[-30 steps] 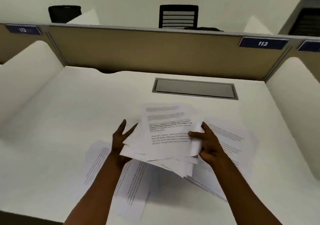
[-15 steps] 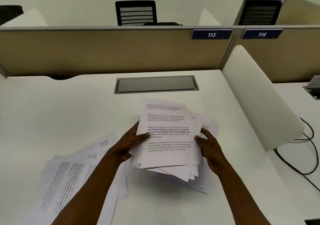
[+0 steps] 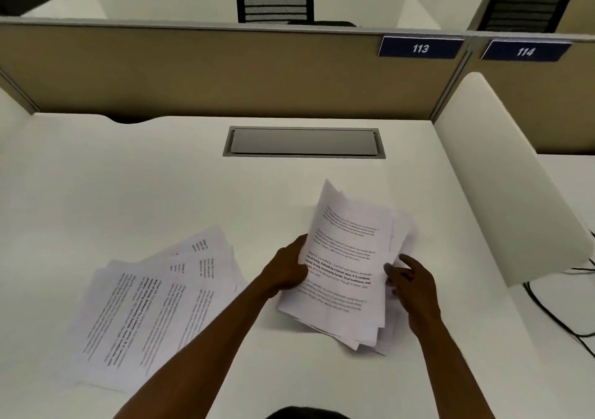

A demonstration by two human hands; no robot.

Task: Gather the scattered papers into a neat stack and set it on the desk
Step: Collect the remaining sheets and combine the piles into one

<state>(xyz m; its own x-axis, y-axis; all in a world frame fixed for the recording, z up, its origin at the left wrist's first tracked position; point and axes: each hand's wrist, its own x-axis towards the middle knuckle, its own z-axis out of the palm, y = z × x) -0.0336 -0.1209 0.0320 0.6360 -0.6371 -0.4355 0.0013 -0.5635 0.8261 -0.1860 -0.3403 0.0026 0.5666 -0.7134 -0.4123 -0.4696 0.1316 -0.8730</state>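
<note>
A loose bundle of printed papers (image 3: 346, 257) is tilted up above the white desk (image 3: 128, 186), right of centre. My left hand (image 3: 286, 270) grips the bundle's left edge, thumb on the top sheet. At the bundle's right edge my right hand (image 3: 413, 281) touches the sheets with its fingers partly spread; whether it grips them is unclear. The sheets in the bundle are uneven, with corners sticking out at the bottom. Several more printed papers (image 3: 154, 306) lie fanned out flat on the desk to the left.
A grey cable hatch (image 3: 304, 141) is set into the desk at the back. A tan partition (image 3: 225, 70) with labels 113 and 114 closes off the far side. A white side divider (image 3: 502, 174) stands at the right, with black cables (image 3: 560, 315) beyond it.
The bundle has tipped up and swung to the right in my hands. My right hand has loosened at its right edge. The view has shifted, so the fanned papers at left show more fully.
</note>
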